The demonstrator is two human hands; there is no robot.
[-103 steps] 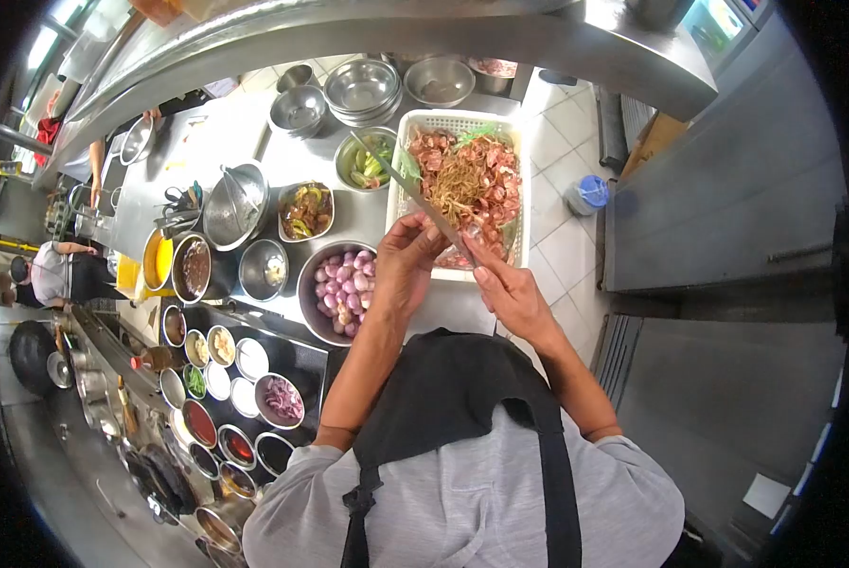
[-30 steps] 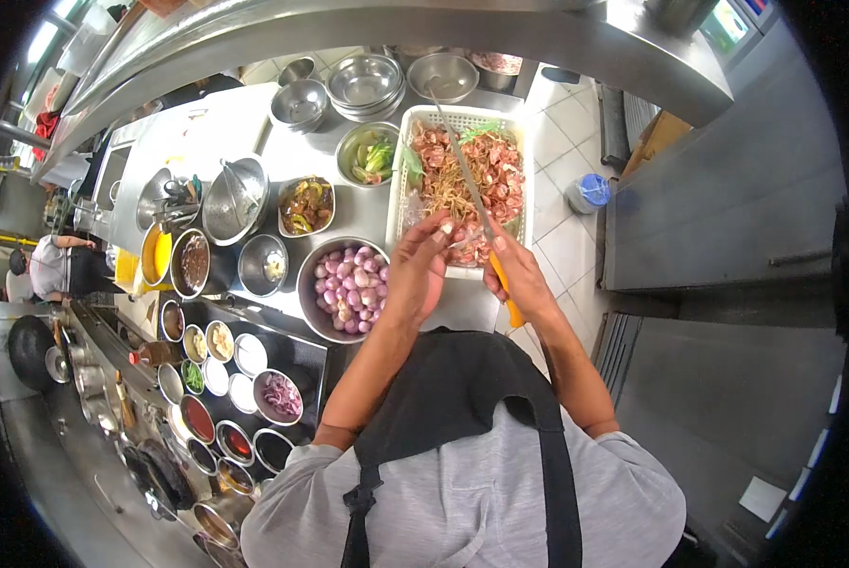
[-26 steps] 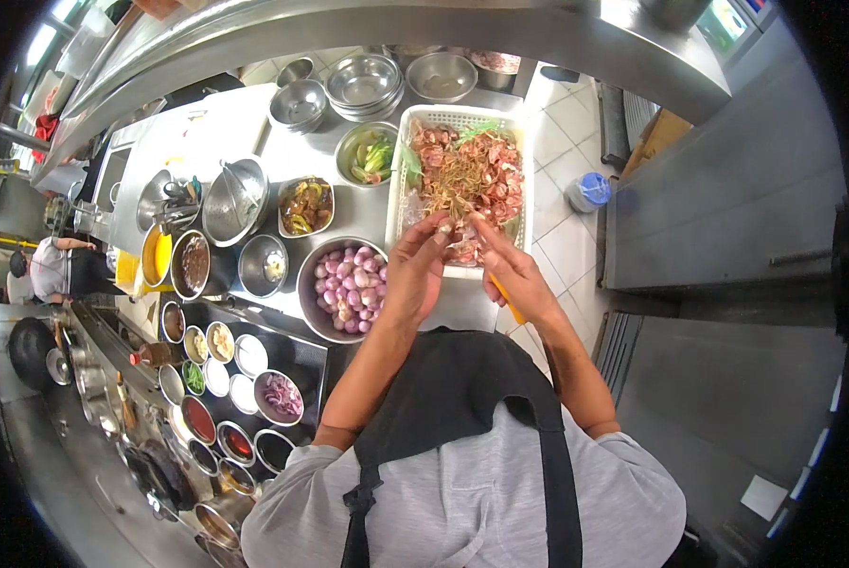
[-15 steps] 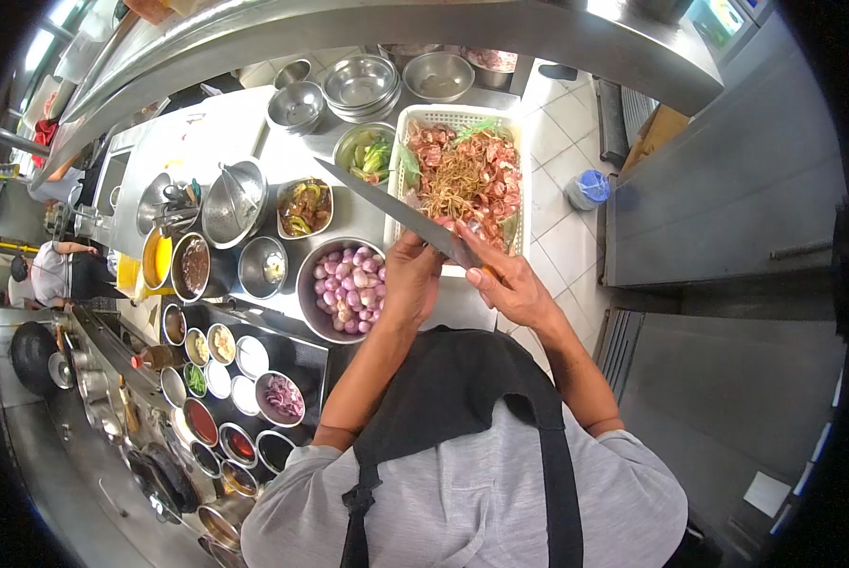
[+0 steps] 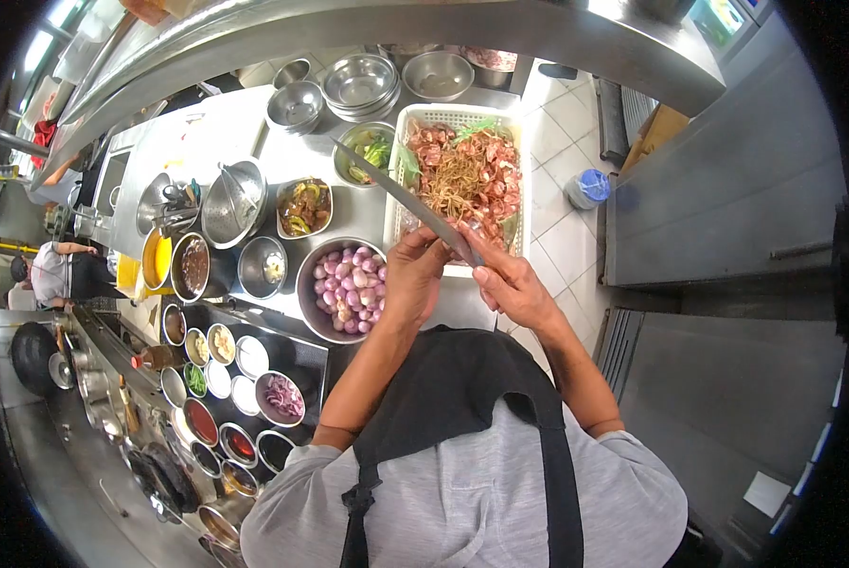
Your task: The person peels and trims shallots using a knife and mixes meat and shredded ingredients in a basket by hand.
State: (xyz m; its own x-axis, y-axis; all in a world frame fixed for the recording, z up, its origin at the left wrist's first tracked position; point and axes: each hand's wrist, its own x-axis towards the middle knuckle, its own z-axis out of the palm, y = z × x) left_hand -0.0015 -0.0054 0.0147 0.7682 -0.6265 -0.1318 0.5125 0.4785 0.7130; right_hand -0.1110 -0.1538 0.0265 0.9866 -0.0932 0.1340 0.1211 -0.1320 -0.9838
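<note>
My right hand (image 5: 512,287) is closed round the handle end of a large kitchen knife (image 5: 407,201), whose long blade points up and to the left. Close beside the blade's heel, my left hand (image 5: 415,273) has its fingers pinched together. What lies in them, if anything, is hidden. Both hands are over the near edge of a white plastic basket (image 5: 397,204) filled with reddish pieces and brown stringy shreds (image 5: 458,180). To the left of my left hand stands a metal bowl of shallots (image 5: 349,289).
Steel bowls (image 5: 360,80) stand stacked behind, near a bowl of green vegetables (image 5: 372,151) and a dish of dark sauced food (image 5: 304,208). Several small seasoning containers (image 5: 240,445) fill the left side. A person (image 5: 55,270) stands far left. A blue-lined bin (image 5: 590,187) is on the floor.
The knife's tip has swung slightly up and to the right, and the blade sits a little steeper. Both hands stay in nearly the same place.
</note>
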